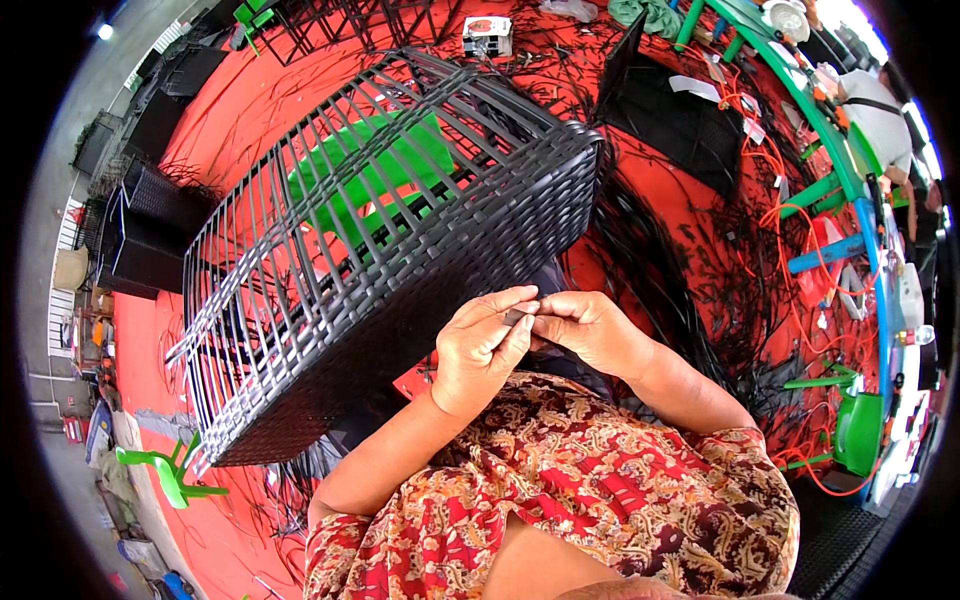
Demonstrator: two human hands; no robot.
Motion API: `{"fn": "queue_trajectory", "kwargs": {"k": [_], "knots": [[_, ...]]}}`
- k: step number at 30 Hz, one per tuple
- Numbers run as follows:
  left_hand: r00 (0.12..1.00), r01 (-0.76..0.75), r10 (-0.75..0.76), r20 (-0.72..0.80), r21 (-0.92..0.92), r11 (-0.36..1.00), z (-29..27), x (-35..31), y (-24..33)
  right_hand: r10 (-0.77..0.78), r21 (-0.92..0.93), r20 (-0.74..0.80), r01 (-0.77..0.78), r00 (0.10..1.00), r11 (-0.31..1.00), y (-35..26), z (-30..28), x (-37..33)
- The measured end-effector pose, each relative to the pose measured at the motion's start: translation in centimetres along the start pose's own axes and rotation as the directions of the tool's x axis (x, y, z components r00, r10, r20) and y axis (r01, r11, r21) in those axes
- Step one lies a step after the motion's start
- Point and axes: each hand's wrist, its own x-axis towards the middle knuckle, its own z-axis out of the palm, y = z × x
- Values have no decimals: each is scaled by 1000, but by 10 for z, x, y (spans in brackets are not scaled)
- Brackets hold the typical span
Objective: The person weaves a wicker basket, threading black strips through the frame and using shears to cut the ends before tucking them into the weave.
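the frame (450, 230) lies ahead of the hands and off to the person's left, with its long axis running slantwise from the near left to the far right. its woven side faces the person, and the bare bars stretch away behind it. the left hand (480, 345) is the nearer one, close by that woven side; the right hand (592, 332) sits farther from it. the bend of the lens makes it hard to tell whether the left fingers touch it.

both hands meet in front of the body. the left thumb and finger pinch a small dark strip (514, 316), and the right thumb and finger close on its other end, so the strip bridges the two pinches. much of it is hidden by the fingertips.

below is a red floor (150, 325), littered with black strands (665, 270), thickest to the right of the frame. a green chair (428, 146) shows through the bars. beyond, a black panel (670, 125) lies ahead on the right. an orange cord (770, 235) trails along the right, near a green and blue rail (868, 235), with another person (872, 110) beyond it.
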Motion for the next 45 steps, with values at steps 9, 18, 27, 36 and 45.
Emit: {"fn": "queue_trajectory", "kwargs": {"k": [9, 18, 27, 36, 45], "knots": [[920, 382, -382, 90, 16, 924, -12, 5, 29, -153, -300, -59, 129, 986, 945, -18, -6, -14], [996, -53, 36, 84, 207, 977, -8, 5, 22, -66, -112, -80, 56, 995, 992, -2, 1, -11], [967, -184, 107, 232, 342, 921, -40, 67, 53, -251, -381, -250, 144, 935, 913, -63, -41, 0], [941, -98, -131, 313, 620, 778, -43, 243, -43, -162, -399, -199, 71, 966, 914, -106, -156, 104], [905, -221, 6, 424, 460, 860, -31, 250, -73, -11, -411, -115, -38, 993, 911, -90, -191, 138]]}}
